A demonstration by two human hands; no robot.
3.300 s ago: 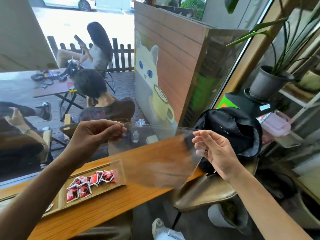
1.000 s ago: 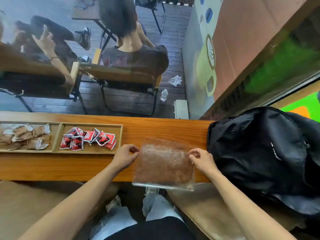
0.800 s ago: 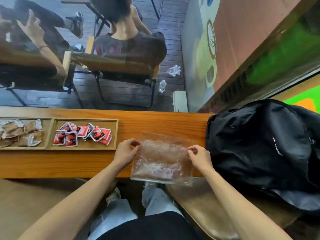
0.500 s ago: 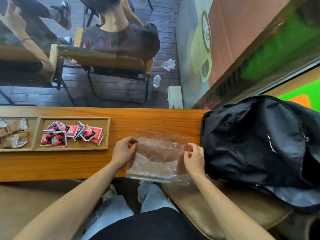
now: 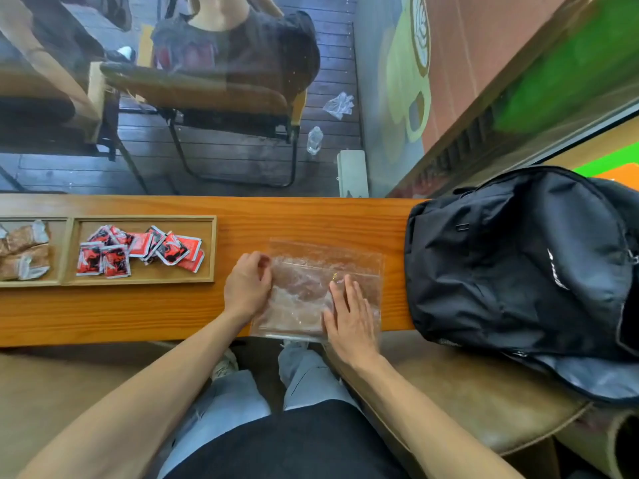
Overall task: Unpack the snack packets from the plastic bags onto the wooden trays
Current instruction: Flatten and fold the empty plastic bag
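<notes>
Head: plastic bag [image 5: 304, 281] under right fingers [image 5: 347, 292]

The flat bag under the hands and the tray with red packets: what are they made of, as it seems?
The flat bag: thin clear plastic, glossy, since the counter shows through and creases catch light. The tray: light wood with a matte finish, judging by its colour and raised rim. The red packets: probably printed plastic or foil film with crimped pale edges.

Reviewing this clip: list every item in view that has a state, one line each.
plastic bag: empty, flat on the counter, near edge overhanging
left hand: fingers curled at the bag's left edge
right hand: flat, pressing the bag
red packets: piled in the tray
brown packets: in the neighbouring tray
backpack: lying beside the bag
</notes>
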